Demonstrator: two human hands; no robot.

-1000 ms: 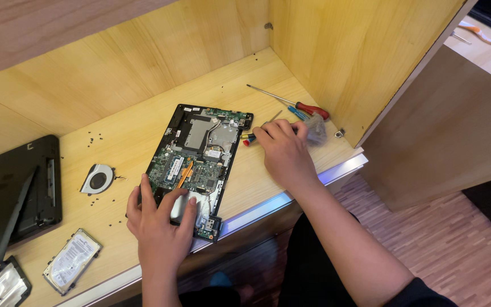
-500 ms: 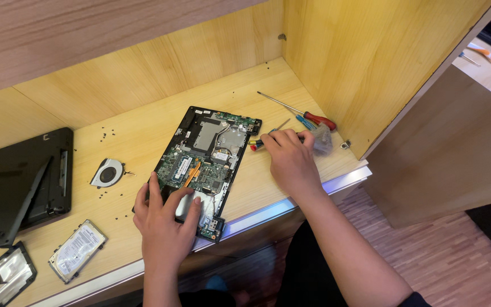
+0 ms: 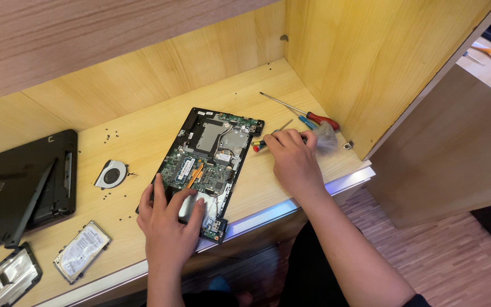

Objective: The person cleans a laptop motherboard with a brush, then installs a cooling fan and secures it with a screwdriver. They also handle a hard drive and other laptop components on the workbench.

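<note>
A pale wooden desk (image 3: 143, 136) sits inside a wood-panelled alcove, with a lit strip running along its front edge. At its far left lies a black laptop case (image 3: 24, 182), and below that, at the corner of the view, a dark slotted panel (image 3: 4, 278).

In the middle of the desk lies the opened laptop base (image 3: 208, 165), its green circuit board, metal plates and an orange ribbon cable exposed. It is turned at an angle, its near corner close to the desk's front edge.

The left hand (image 3: 169, 224) lies flat on the near end of the laptop base, fingers spread and pressing down on the board rather than gripping anything. The right hand (image 3: 294, 162) rests on the desk just to the right of the base, fingers curled around a small brush (image 3: 324, 138) whose grey bristles stick out beyond the fingertips.

Just behind the brush lies a long screwdriver with a red handle (image 3: 313, 116), and beside it a shorter one with a blue handle (image 3: 307, 121). Whether the hand also touches the small tools at its knuckles cannot be told.

Left of the base lie a silver hard drive (image 3: 82, 251) near the front edge and a round cooling fan (image 3: 111, 173) further back. Tiny black screws (image 3: 109, 135) are scattered over the wood.
</note>
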